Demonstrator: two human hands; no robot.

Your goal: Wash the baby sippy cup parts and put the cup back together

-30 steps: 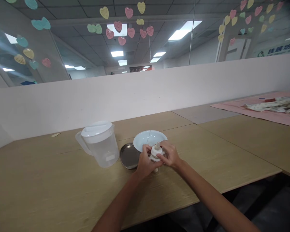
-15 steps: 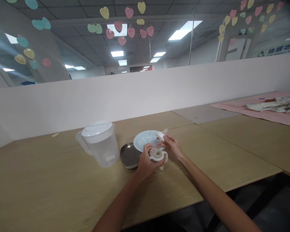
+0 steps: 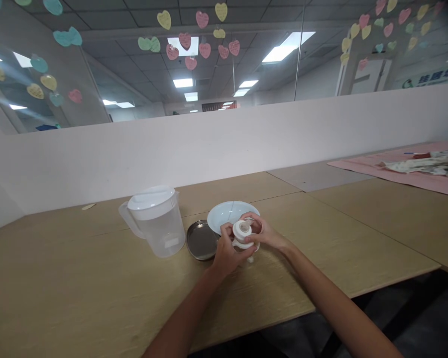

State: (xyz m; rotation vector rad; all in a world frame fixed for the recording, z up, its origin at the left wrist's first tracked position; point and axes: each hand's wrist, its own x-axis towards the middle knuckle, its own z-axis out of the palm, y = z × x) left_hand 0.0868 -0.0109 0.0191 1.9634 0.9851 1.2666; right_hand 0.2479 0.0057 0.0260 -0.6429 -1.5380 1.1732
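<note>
My left hand point(image 3: 225, 252) is wrapped round a small baby bottle point(image 3: 242, 244) with white side handles, held above the table's front part. On the bottle's mouth sits a white collar cap point(image 3: 238, 229) with a translucent nipple in its middle. The fingers of my right hand point(image 3: 268, 235) close round the cap's right side, and they partly hide the bottle's right handle. Whether the cap's thread is engaged cannot be seen. Just behind my hands lies a pale blue bowl point(image 3: 224, 214), and a shallow metal dish point(image 3: 201, 241) is beside my left fingers.
A clear plastic pitcher point(image 3: 157, 223) with a white lid stands on the wooden table point(image 3: 97, 283), left of the dish. Far right, a pink cloth point(image 3: 362, 166) carries crumpled fabric point(image 3: 425, 164). A low white wall point(image 3: 194, 149) bounds the table's back.
My right hand has brought the white cap from above the bowl down and left onto the bottle's open mouth. The left hand keeps its hold on the bottle.
</note>
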